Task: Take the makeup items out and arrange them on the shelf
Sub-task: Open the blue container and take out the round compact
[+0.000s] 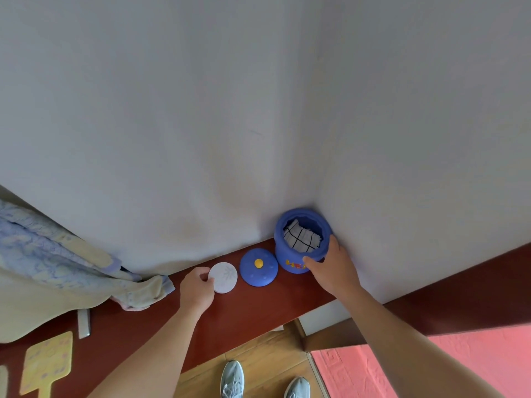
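Observation:
A blue pot (298, 239) stands open on the red-brown shelf (258, 311) in the wall corner. Inside it shows a white item with a black grid pattern (301, 238). My right hand (333, 268) grips the pot's front right side. The pot's blue domed lid (258, 267) with a yellow knob lies on the shelf just left of the pot. Further left lies a round white compact (223, 277) with a pale snowflake print. My left hand (196, 288) holds its left edge with curled fingers.
A pale blue and cream cloth (71, 268) is heaped on the shelf at the left. A yellow paddle-shaped item (47, 361) and a small grey bar (84, 323) lie near the front left. Below are wooden floor, my shoes (232, 379) and a pink mat (431, 366).

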